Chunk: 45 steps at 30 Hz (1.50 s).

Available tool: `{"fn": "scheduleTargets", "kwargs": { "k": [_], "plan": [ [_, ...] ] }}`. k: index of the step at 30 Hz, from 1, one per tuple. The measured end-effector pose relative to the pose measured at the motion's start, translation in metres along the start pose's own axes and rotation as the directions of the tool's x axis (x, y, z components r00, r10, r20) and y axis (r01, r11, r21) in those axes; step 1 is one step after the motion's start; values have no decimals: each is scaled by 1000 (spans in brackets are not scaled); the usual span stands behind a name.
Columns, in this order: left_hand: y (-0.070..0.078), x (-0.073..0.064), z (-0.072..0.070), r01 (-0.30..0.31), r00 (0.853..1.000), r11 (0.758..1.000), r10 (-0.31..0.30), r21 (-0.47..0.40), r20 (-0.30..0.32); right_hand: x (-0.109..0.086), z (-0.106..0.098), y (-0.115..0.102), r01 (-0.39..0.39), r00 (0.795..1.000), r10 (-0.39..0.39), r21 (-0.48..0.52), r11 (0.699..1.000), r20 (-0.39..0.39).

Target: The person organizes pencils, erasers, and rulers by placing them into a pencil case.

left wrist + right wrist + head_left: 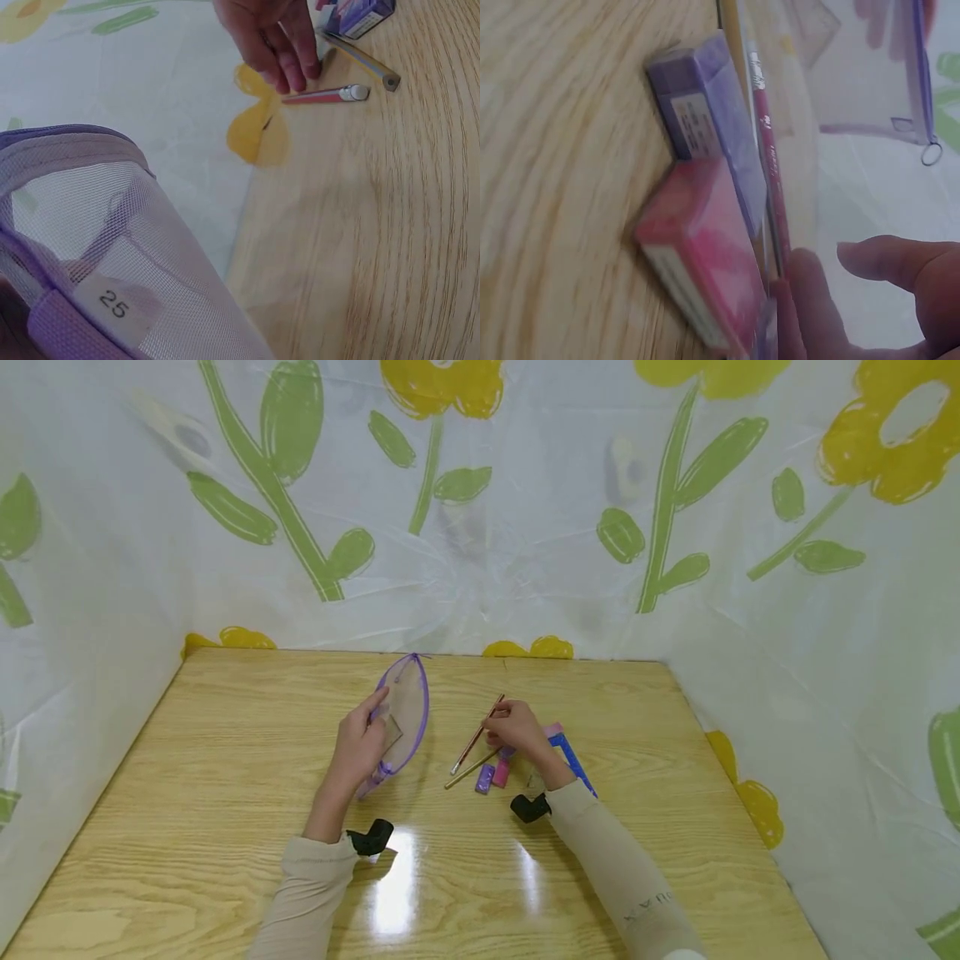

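My left hand (pixel 358 750) grips a see-through mesh pouch (pixel 410 706) by its side, raised above the table. The pouch has purple edging, a zipper and a tag marked 25, plain in the left wrist view. My right hand (pixel 521 732) is low over a red pencil (pixel 471 750), fingertips at the pencil's far end. In the right wrist view, the thumb (pixel 889 259) stands apart from the fingers. Beside the red pencil lies a gold pencil (pixel 467 773). A purple eraser (pixel 712 112) and a pink eraser (pixel 705 247) lie close together near that hand.
Right of the right hand lies a blue-edged flat item (pixel 573 764), partly hidden by the wrist, with a pink piece (pixel 552 729) at its top. White flower-printed cloth (pixel 480 568) walls the wooden table (pixel 187 793) at the back and both sides.
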<state>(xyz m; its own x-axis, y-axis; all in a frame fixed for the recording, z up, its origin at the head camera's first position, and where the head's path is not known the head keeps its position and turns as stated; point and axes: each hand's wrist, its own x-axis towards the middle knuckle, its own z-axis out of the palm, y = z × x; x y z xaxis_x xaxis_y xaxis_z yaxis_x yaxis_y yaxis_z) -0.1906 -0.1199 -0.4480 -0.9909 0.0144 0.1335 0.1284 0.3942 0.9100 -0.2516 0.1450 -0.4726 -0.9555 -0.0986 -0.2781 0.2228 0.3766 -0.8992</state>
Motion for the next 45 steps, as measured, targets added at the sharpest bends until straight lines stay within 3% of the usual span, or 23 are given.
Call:
{"fn": "scheduleTargets", "kwargs": {
  "k": [3,8,15,19,28,39,45],
  "plan": [
    [-1,0,-2,6,1000,1000,-6,6,2,5,7,-2,30,999,-34,-107,994,-35],
    [-3,0,-5,12,1000,1000,-12,-6,-1,11,17,-6,76,991,-104,-276,958,-90],
    [-6,1,-9,12,1000,1000,-12,-16,-9,18,25,-12,99,981,-154,-375,922,-118],
    [-5,0,-10,17,1000,999,-18,-33,-11,18,23,-11,96,984,-146,-378,921,-106],
    [-2,-4,-13,26,1000,999,-26,-33,-9,23,17,-8,41,991,-78,-306,951,-107],
    [-4,-5,-14,45,999,998,-46,-41,-17,26,19,-7,44,987,-94,-353,935,-127],
    [-5,-6,-13,37,999,999,-38,-30,-23,26,20,-7,25,990,-70,-325,945,-125]
  ]
}}
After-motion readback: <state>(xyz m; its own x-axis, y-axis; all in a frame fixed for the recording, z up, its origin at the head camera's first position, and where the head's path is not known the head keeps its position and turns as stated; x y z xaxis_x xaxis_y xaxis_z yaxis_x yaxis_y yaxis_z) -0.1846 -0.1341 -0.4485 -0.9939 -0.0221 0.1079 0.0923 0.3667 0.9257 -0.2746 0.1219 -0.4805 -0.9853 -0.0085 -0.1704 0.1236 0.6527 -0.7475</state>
